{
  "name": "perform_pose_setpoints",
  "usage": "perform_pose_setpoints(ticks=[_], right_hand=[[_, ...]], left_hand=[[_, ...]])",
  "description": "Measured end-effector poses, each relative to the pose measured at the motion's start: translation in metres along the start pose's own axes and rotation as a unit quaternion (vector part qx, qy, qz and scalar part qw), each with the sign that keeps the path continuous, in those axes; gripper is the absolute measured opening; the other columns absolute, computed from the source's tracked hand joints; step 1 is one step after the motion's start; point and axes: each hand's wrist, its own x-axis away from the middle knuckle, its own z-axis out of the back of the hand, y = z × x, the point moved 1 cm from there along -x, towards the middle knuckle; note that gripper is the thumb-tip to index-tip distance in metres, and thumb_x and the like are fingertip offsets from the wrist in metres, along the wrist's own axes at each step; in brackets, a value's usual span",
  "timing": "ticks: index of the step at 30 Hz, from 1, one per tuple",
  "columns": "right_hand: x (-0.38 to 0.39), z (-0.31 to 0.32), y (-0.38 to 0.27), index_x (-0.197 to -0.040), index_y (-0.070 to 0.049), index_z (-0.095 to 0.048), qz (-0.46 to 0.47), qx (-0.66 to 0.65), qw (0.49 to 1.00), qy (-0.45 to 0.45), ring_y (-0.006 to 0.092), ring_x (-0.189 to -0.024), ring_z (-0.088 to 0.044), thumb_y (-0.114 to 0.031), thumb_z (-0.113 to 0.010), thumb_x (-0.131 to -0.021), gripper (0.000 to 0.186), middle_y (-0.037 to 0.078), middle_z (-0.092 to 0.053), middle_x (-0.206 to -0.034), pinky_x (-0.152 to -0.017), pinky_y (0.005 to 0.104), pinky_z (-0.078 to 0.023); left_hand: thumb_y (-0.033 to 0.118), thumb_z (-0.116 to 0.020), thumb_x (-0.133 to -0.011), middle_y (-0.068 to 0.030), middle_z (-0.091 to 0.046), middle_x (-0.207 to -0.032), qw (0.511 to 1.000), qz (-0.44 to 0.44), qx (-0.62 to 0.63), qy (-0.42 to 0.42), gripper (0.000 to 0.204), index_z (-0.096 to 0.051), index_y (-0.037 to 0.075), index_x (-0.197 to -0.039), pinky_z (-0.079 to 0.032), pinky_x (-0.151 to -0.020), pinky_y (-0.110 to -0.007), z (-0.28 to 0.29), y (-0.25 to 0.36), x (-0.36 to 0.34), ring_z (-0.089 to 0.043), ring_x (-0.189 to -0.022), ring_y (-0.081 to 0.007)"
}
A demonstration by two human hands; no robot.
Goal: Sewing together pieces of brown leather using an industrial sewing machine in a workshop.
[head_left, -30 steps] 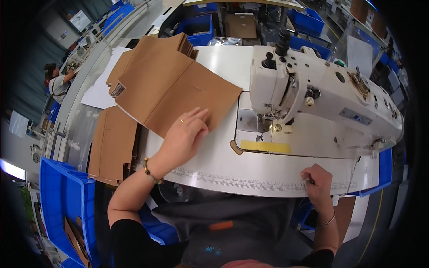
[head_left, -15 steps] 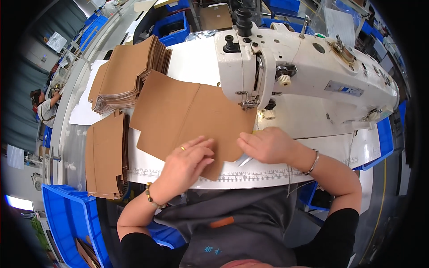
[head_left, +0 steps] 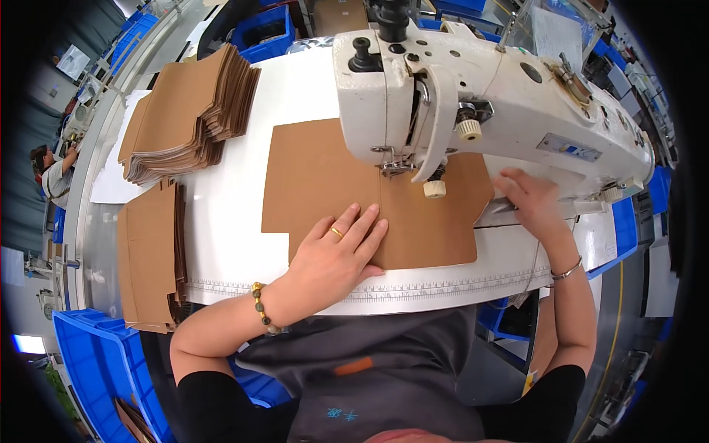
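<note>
A brown leather-like panel (head_left: 325,159) with notched corners lies flat under the head of a white sewing machine (head_left: 473,88). A straight line runs down its middle towards the needle area. My left hand (head_left: 332,247) rests flat on the panel's near part, fingers spread. Just beyond the panel's right edge is my right hand (head_left: 528,199), its fingers curled and partly smeared by motion. A small pointed metal tool (head_left: 505,208) sticks out of it; its exact kind is hard to make out.
Two stacks of brown panels, a far stack (head_left: 185,111) and a near stack (head_left: 151,251), stand on the left. A printed ruler strip (head_left: 443,284) follows the table's front edge. Blue bins (head_left: 96,362) surround the table. Another person (head_left: 55,173) sits at far left.
The panel has turned and shifted right, further under the machine head. My left hand has moved with it and flattened on it. My right hand has moved right and away, off the panel's edge.
</note>
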Motion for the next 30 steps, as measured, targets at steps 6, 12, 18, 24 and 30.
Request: perform_pose_setpoints(ticks=[6, 12, 18, 24, 30], right_hand=[[-0.021, 0.009, -0.02, -0.103, -0.012, -0.069, -0.029, -0.01, 1.0, 0.001, 0.0194, -0.061, -0.061, -0.012, -0.073, -0.077, 0.027, 0.002, -0.062, -0.078, -0.05, 0.0359, -0.045], [-0.085, -0.037, -0.064, -0.092, -0.008, -0.07, 0.118, -0.052, 0.992, -0.013, 0.0201, -0.055, -0.057, -0.019, -0.072, -0.08, 0.016, 0.004, -0.061, -0.067, -0.054, 0.032, -0.046], [-0.108, -0.084, -0.07, -0.086, -0.013, -0.075, 0.087, -0.181, 0.968, 0.151, 0.0208, -0.057, -0.063, -0.018, -0.069, -0.085, 0.008, 0.004, -0.062, -0.061, -0.051, 0.0301, -0.048], [-0.093, -0.074, -0.085, -0.092, -0.013, -0.072, -0.006, -0.189, 0.981, 0.036, 0.0229, -0.056, -0.063, -0.015, -0.07, -0.082, 0.01, 0.003, -0.063, -0.065, -0.046, 0.0337, -0.047], [-0.092, -0.062, -0.102, -0.097, -0.014, -0.068, 0.002, -0.155, 0.987, 0.039, 0.0158, -0.064, -0.064, -0.011, -0.076, -0.076, 0.023, -0.001, -0.063, -0.073, -0.067, 0.0336, -0.052]], left_hand=[[0.041, -0.07, -0.086, -0.0153, -0.054, -0.143, 0.999, -0.01, -0.045, 0.005, 0.063, -0.057, 0.005, -0.136, -0.046, -0.101, -0.04, 0.0, 0.002, -0.014, -0.056, -0.126, -0.0309], [0.033, -0.072, -0.085, -0.0125, -0.063, -0.133, 0.999, -0.042, 0.011, 0.005, 0.05, -0.064, 0.006, -0.126, -0.049, -0.099, -0.039, 0.007, -0.018, -0.023, -0.06, -0.121, -0.029], [0.023, -0.073, -0.084, -0.008, -0.071, -0.116, 0.996, -0.026, 0.045, 0.078, 0.034, -0.071, 0.004, -0.112, -0.054, -0.09, -0.035, 0.011, -0.033, -0.027, -0.067, -0.107, -0.0257], [0.016, -0.075, -0.08, -0.0035, -0.068, -0.091, 0.988, 0.021, 0.064, 0.142, 0.028, -0.071, 0.009, -0.107, -0.055, -0.07, -0.033, 0.0, -0.052, -0.032, -0.063, -0.08, -0.0213], [0.01, -0.071, -0.078, -0.0009, -0.062, -0.085, 0.985, 0.017, 0.05, 0.166, 0.03, -0.071, 0.012, -0.108, -0.052, -0.065, -0.033, -0.019, -0.048, -0.049, -0.06, -0.077, -0.0204]])
